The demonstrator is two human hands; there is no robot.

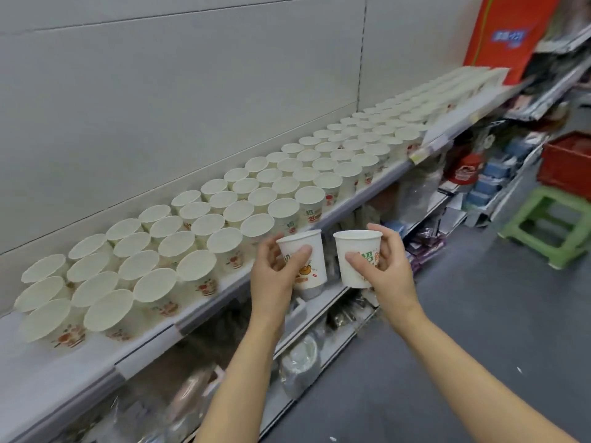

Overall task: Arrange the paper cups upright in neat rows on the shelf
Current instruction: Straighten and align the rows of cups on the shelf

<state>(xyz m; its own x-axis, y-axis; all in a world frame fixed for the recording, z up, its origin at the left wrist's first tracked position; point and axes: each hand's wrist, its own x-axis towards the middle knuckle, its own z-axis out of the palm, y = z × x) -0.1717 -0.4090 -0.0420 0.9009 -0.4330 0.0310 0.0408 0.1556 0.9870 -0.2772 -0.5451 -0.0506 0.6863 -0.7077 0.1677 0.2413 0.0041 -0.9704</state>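
Both forearms reach up from the bottom edge of view; left hand (271, 276) grips 1 paper cup (303, 262) with thumb across its front and fingers curled behind, right hand (388, 273) grips a 2nd cup (358, 259) the same way. Both cups are held mouth-up just off the shelf's front edge, near its middle, not yet on it, side by side with a small gap. Biggest risk, as I judge it: the shelf (64, 362) is already packed with rows of cups (198, 231), 4 deep from back wall (160, 91) to front lip, running left end to far right end, so no free slot shows near the hands; pushing a cup in could nudge front-row cups off the lip or knock the rows crooked. Next: thin paper walls, so a hard squeeze may dent a rim or pop a cup loose onto the lower shelves (303, 346). Smaller: setting down 2 at once could leave 1 tilted. Looks: white cups, wider at rim than base, orange and green print with characters on the side, interiors plain white and empty. Rows look upright and fairly even; far right end too blurred to check.
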